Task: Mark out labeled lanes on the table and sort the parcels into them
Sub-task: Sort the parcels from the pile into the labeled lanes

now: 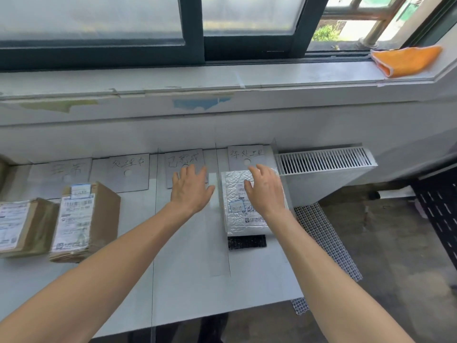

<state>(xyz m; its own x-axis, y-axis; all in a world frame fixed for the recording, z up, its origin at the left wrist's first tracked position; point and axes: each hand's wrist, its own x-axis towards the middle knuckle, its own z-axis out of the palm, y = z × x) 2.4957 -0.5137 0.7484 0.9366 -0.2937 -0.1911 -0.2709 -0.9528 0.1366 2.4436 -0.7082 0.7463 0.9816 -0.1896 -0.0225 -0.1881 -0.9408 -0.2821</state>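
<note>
Fig. 1: You're spreading your right hand (265, 191), fingers apart, over the silver parcel (237, 214); left hand (191, 188) hovering open beside it, w/ 2 boxes (81, 224) at left.

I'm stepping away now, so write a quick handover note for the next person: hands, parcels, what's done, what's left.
Left hand: open, empty, spread over the third lane's label card.
Right hand: open, flat over the silver padded parcel in the far-right lane; contact unclear.
A black item pokes out beneath that parcel.
Two cardboard boxes stand in the left lanes.
Done: four label cards set out, lane lines drawn.
Left: confirm each parcel matches its lane.
</note>
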